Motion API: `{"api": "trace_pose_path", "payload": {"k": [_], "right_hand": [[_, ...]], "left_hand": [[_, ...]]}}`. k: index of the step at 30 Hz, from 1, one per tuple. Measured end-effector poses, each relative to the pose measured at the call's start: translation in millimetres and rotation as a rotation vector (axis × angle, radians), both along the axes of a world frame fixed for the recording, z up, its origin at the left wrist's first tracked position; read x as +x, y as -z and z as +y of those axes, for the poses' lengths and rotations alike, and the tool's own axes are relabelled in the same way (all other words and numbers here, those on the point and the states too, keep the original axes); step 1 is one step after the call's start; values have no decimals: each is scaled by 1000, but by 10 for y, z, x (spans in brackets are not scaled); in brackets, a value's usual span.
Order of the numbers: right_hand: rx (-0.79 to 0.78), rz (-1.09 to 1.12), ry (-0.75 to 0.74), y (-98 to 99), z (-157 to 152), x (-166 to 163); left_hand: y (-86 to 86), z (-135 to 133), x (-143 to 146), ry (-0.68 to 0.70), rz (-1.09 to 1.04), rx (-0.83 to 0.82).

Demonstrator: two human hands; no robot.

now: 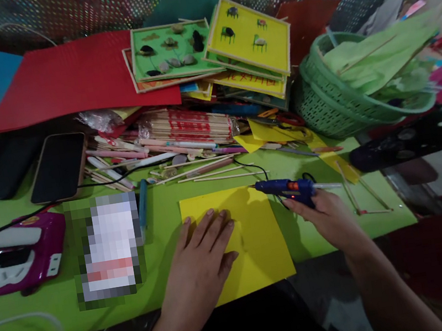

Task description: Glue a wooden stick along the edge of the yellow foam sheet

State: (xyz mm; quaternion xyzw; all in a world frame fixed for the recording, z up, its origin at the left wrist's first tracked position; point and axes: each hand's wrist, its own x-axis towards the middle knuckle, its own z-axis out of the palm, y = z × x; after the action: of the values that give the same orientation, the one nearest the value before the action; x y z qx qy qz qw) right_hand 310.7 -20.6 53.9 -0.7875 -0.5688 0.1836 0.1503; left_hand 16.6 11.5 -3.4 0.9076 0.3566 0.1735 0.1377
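A yellow sheet of card (257,238) lies on the green table, its near edge reaching past the table's front edge. My left hand (205,252) rests flat on the left part of the card with its fingers spread. In my right hand (334,217) is a blue glue gun (287,187), its nozzle pointing left at the card's far right corner. A clear glue stick (329,185) sticks out of the gun's back end. Whether the nozzle touches the card I cannot tell.
Sticks and pens (186,160) are heaped behind the card. Framed stone pictures (255,37) are stacked beyond, beside a green basket (326,87). A phone (59,167) and a purple power strip (46,254) lie left. Joined sticks (373,212) lie right.
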Motion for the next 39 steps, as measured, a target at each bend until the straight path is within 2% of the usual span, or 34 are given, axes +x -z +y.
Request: {"api": "trace_pose_path", "payload": {"k": [7,31,39], "right_hand": [[1,-18,101,-8,-88,143],[-10,-51,135,11,-114,213],[-20,-48,105,-5,-124,189]], "left_hand": [[2,0,9,-5,-4,-16],[-25,13,15,-1,-1,-7],[-38,11,9,-3,1,-5]]}}
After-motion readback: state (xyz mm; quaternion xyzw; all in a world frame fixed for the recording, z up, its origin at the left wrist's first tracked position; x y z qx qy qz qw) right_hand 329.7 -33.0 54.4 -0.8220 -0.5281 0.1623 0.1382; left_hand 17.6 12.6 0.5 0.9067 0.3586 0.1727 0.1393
